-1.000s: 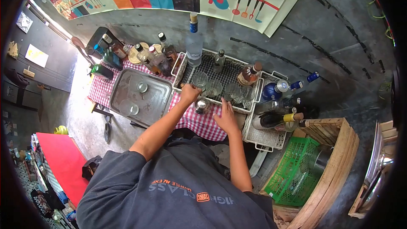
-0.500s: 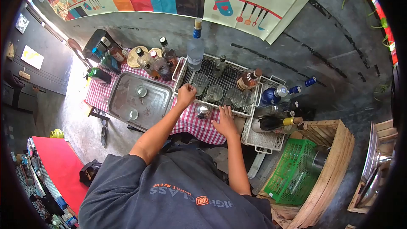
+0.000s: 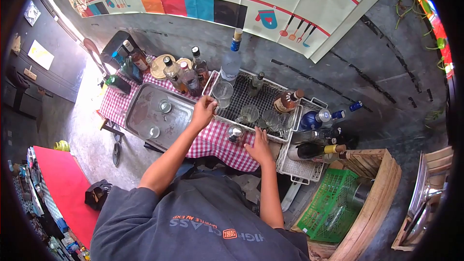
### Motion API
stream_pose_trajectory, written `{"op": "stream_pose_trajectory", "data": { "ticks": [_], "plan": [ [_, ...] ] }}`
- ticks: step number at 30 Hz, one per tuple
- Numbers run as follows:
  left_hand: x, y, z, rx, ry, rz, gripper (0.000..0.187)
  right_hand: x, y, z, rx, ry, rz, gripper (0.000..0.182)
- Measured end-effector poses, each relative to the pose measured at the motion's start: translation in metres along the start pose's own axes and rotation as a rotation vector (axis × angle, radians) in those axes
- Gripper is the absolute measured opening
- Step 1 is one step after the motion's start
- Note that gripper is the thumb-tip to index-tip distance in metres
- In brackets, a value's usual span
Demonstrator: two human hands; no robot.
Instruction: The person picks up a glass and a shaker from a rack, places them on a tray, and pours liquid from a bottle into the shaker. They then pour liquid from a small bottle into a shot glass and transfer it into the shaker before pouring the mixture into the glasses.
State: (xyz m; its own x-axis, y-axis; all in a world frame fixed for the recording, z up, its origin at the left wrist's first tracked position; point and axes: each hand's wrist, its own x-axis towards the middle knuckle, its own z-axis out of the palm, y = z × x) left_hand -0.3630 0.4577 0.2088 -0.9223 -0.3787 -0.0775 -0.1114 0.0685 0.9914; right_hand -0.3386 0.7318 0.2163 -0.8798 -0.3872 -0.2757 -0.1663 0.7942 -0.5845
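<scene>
My left hand (image 3: pixel 205 109) is closed at the left front corner of the wire rack (image 3: pixel 235 108), against the base of a clear glass (image 3: pixel 223 92) that leans there. My right hand (image 3: pixel 260 147) has its fingers spread over the rack's front edge and holds nothing. Between my hands a shiny round metal or glass piece (image 3: pixel 235 133) rests on the checkered cloth (image 3: pixel 220 146). More clear glasses (image 3: pixel 249 114) lie inside the rack, beside a small dark bottle (image 3: pixel 256 83), an amber bottle (image 3: pixel 286 101) and a tall clear bottle (image 3: pixel 231 63).
A metal tray (image 3: pixel 182 137) with two glasses (image 3: pixel 165 106) is at the left, and several bottles (image 3: pixel 174 73) stand behind it. To the right are a second white rack (image 3: pixel 302 169) holding bottles, a green crate (image 3: pixel 314 220) and a wooden box (image 3: pixel 374 203).
My left hand has moved left along with the glass, from inside the rack toward its left corner. My right hand stays near the front edge. The view has shifted slightly.
</scene>
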Motion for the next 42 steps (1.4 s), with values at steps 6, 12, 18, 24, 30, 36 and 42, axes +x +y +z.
{"op": "stream_pose_trajectory", "data": {
  "ticks": [6,12,18,24,30,36,42],
  "plan": [
    [-0.045,0.051,-0.044,-0.109,0.010,-0.056,0.008,-0.006,-0.004,-0.008,0.045,-0.013,0.019,0.089],
    [-0.102,0.064,-0.082,-0.111,0.090,-0.125,0.009,-0.019,-0.019,-0.012,0.222,0.044,-0.048,0.089],
    [-0.142,0.055,-0.097,-0.091,0.095,-0.224,0.008,-0.013,-0.029,-0.002,0.149,-0.006,-0.049,0.093],
    [-0.170,0.047,-0.105,-0.053,0.050,-0.318,0.008,-0.028,-0.026,0.006,0.147,0.006,-0.057,0.093],
    [-0.170,0.035,-0.116,0.054,-0.033,-0.362,0.011,-0.040,-0.032,0.026,0.127,-0.058,0.010,0.092],
    [-0.160,0.035,-0.133,0.132,-0.123,-0.369,0.010,-0.046,-0.032,0.060,0.180,-0.051,0.139,0.093],
    [-0.144,0.020,-0.164,0.123,-0.206,-0.312,0.014,-0.047,-0.020,0.096,0.174,0.043,0.237,0.095]
  ]
}}
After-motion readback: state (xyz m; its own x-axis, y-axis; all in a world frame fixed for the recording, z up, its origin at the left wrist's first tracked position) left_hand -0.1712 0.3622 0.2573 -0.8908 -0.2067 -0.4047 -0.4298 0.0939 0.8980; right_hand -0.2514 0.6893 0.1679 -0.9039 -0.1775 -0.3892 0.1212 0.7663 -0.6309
